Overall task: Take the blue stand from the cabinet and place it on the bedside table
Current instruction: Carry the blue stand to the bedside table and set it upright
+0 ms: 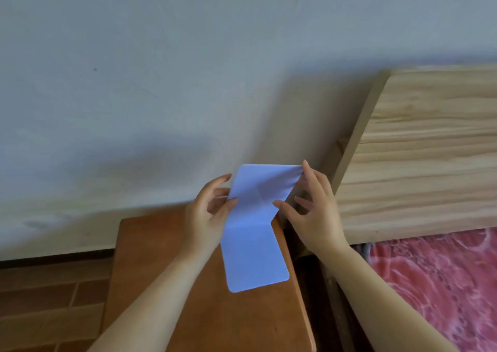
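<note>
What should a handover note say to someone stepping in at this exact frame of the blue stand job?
Left hand: fingers on the left edge of the blue stand's upper panel.
Right hand: fingertips pinch that panel's top right corner.
The stand is unfolded in a bent shape; its lower panel lies over the right part of the bedside table, beside the wooden headboard. Whether that panel fully rests on the top, I cannot tell.
Done: stand out of the cabinet and brought to the table.
Left: settle it, then release both hands.

Blue stand (252, 233) — folded open over bedside table (215, 311).
</note>
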The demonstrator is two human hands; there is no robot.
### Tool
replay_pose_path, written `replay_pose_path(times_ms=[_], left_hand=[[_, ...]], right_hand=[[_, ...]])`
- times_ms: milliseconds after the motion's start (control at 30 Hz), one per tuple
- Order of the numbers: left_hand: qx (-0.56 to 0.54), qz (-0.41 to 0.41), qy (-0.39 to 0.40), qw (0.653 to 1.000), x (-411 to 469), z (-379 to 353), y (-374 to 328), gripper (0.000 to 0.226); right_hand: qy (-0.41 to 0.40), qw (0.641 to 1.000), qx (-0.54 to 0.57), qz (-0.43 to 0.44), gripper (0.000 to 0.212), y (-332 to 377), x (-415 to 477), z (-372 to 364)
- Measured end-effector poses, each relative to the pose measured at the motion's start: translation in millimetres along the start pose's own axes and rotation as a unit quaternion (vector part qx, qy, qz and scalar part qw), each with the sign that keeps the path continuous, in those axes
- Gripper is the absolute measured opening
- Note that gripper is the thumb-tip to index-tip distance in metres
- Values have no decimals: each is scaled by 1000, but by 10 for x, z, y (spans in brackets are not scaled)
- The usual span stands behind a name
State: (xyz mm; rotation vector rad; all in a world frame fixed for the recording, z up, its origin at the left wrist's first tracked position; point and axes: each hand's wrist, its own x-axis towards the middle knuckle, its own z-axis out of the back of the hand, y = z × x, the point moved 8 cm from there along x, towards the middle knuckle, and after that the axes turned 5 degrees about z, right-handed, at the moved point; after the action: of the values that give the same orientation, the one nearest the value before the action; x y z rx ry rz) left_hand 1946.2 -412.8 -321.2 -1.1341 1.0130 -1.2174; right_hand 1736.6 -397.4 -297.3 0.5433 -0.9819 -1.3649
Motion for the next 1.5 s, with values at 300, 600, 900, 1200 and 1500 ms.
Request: replay_pose_path(times_ms=[300, 600, 900, 1200, 1500], left_hand=[[-80, -72, -65, 992, 343, -85, 1188, 32], [-106, -127, -72, 984, 580, -129, 1661, 30], [56, -110, -20, 992, 208, 39, 2014, 68], [279, -217, 106, 930, -178, -292, 2112, 49], [381, -216, 125, 890, -127, -425, 2207, 55]], right_hand=[[-22, 991, -57, 117, 85, -657, 171, -724], [-68, 976, -84, 190, 88, -947, 179, -1057], [-12, 989, -86, 119, 82, -1399, -419, -1335], [167, 956, -213, 109, 61, -1658, -666, -1744], [199, 938, -264, 102, 59, -1718, -608, -1747]])
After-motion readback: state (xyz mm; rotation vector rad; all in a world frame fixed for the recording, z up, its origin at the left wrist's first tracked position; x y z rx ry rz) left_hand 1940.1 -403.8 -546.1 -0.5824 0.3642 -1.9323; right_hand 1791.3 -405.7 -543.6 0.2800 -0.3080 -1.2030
